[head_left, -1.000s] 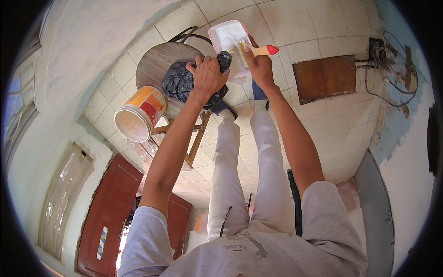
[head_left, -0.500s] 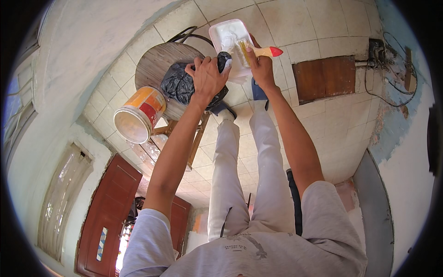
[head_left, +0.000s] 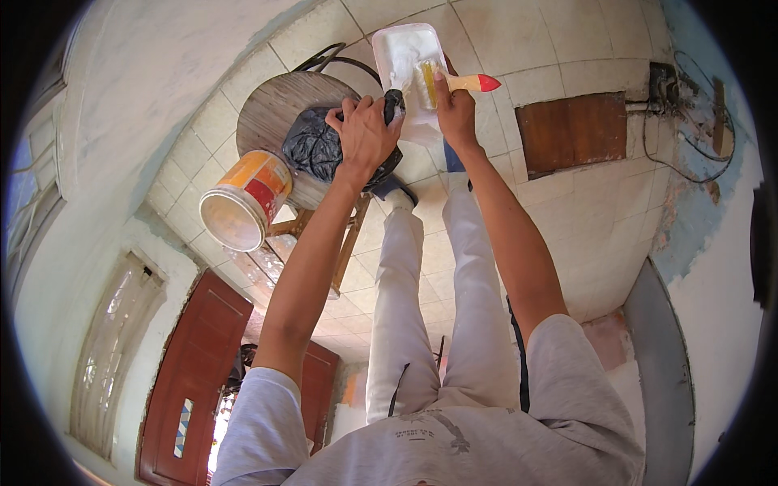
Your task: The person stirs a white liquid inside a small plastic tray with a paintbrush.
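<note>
My left hand (head_left: 369, 134) is closed on a black plastic bag (head_left: 312, 146), which rests on a round wooden stool (head_left: 263, 109). The bag's gathered end points to the right, toward a white paint tray (head_left: 425, 121), with white smears beside my fingers. Wet white paint (head_left: 415, 44) covers the far part of the tray. My right hand (head_left: 458, 117) holds the tray at its right side. Its thumb presses a paintbrush (head_left: 462, 83) with a red-tipped handle across the tray, the bristles lying over the white surface. Fingers under the tray are mostly hidden.
An orange and white paint bucket (head_left: 263, 182) lies tipped beside the stool. Black cable or hose (head_left: 328, 58) loops behind it. A brown panel (head_left: 571, 136) is set in the tiled floor (head_left: 559, 219). Loose wires (head_left: 689, 146) hang at the right wall.
The tray and brush have shifted slightly away and to the right with my right hand. The mounded white paint in the tray now looks flatter. My left hand keeps its hold on the bag.
</note>
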The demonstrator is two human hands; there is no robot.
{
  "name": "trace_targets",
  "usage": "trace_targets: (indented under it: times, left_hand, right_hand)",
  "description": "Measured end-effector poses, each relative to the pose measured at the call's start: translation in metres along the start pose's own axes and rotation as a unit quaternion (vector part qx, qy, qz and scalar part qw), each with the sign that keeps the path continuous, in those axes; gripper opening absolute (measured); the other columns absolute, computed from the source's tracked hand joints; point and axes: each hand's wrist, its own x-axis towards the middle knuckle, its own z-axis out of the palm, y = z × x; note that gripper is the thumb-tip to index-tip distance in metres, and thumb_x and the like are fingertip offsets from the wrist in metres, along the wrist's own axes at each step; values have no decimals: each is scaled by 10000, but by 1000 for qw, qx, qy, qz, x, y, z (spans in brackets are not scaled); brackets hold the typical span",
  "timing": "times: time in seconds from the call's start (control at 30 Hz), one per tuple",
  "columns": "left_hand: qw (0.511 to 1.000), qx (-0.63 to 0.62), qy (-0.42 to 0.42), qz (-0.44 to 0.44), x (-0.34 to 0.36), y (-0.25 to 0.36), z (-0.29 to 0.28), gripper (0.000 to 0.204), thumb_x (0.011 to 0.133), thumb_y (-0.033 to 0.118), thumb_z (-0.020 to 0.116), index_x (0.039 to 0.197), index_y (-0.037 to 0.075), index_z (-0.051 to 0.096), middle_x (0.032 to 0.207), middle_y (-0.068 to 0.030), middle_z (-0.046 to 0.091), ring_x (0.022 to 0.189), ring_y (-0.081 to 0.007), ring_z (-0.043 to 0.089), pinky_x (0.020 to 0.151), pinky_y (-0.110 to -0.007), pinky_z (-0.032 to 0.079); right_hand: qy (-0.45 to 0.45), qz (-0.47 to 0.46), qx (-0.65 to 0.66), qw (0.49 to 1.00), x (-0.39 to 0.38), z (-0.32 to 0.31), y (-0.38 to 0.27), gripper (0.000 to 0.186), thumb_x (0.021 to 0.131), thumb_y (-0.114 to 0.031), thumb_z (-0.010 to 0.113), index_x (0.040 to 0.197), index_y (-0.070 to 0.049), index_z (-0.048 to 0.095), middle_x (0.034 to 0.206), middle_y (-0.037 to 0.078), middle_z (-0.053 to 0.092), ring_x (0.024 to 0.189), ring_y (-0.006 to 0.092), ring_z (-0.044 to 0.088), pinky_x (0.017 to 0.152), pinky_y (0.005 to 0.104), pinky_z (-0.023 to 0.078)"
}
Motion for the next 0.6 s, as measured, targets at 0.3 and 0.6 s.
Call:
trace_targets:
  times: [0.3,0.6]
  left_hand:
    - [1000,-8,-2,-27,2,1,0,364,868,452,773,946,100,821,951,-49,737,1109,-298,611,1015,-600,300]
    - [998,-12,20,-54,2,2,3,436,837,513,785,933,91,836,958,-58,767,1143,-287,615,1036,-590,281]
  right_hand:
    - [67,-9,17,998,-6,5,6,650,1127,-541,489,1173,68,709,801,147,690,747,182,614,720,358,513]
    - [54,31,26,998,-10,3,7,652,1133,-484,496,1594,-24,469,1202,209,744,1105,252,712,960,341,513]
